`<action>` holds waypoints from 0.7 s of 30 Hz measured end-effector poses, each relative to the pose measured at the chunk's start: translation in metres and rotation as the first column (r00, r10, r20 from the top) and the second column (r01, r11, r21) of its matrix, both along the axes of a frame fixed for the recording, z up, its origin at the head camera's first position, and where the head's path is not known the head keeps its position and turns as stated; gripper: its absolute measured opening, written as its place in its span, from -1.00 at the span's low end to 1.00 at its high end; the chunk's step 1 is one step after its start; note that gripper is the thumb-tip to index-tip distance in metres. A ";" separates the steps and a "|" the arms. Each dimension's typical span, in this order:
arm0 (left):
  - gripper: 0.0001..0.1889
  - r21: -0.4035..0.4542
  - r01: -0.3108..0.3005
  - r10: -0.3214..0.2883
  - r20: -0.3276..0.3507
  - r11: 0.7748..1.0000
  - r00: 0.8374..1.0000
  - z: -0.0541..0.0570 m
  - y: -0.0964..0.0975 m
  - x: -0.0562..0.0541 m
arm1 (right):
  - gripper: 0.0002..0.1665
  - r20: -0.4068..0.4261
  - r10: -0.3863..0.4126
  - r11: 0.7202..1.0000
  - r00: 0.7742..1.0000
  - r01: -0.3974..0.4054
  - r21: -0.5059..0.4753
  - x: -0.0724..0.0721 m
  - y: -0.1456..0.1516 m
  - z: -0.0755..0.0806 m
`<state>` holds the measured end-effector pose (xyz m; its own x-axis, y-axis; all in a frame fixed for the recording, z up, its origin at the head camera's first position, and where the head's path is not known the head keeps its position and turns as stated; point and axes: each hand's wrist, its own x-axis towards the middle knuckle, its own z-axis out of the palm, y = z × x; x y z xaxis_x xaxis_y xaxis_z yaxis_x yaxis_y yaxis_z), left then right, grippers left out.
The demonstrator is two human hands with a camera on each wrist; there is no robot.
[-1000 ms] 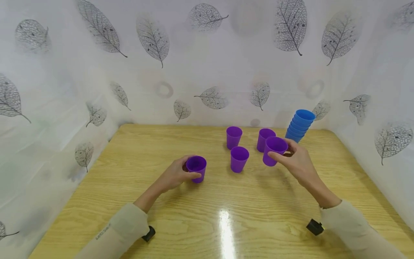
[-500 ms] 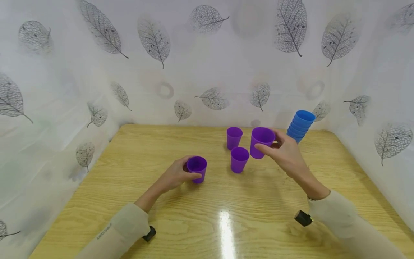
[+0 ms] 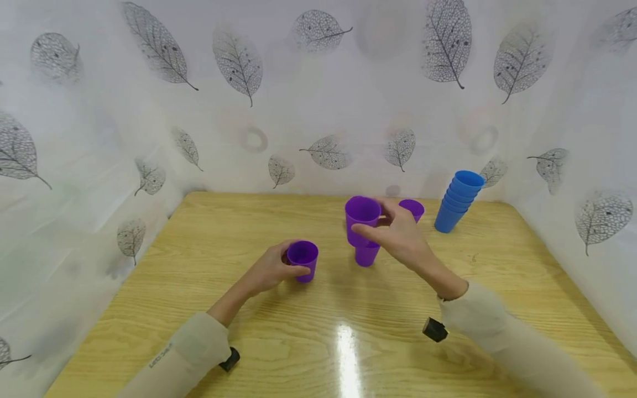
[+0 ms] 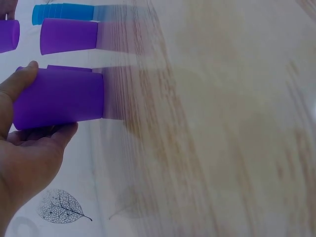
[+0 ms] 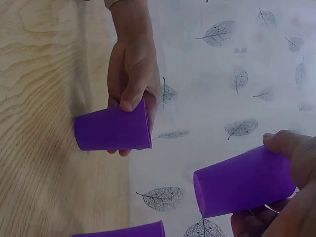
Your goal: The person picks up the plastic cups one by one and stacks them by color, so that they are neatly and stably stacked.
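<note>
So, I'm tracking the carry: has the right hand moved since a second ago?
Yes. The right hand, holding a purple cup, has moved left, away from the blue stack.

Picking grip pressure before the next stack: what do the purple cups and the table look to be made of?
The purple cup held up in the right hand looks like thin moulded plastic, matte to satin: even colour, thin rim, no seams. The one in the left hand matches it. The table shows pale wood grain under a glossy coat, going by the glare; whether solid wood or laminate cannot be told.
</note>
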<state>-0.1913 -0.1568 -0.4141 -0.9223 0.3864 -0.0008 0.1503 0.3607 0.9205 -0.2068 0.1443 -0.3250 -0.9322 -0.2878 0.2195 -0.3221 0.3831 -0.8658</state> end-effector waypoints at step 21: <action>-0.36 0.021 0.031 -0.030 -0.024 0.999 0.999 0.001 0.000 0.001 | -0.34 -0.005 0.153 0.985 0.988 -0.153 -0.085 0.000 -0.065 -0.009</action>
<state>-0.1904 -0.1572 -0.4129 -0.9097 0.4143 0.0291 0.1825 0.3360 0.9240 -0.2070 0.0795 -0.3341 -0.8790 -0.4073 0.2481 -0.3700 0.2542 -0.8935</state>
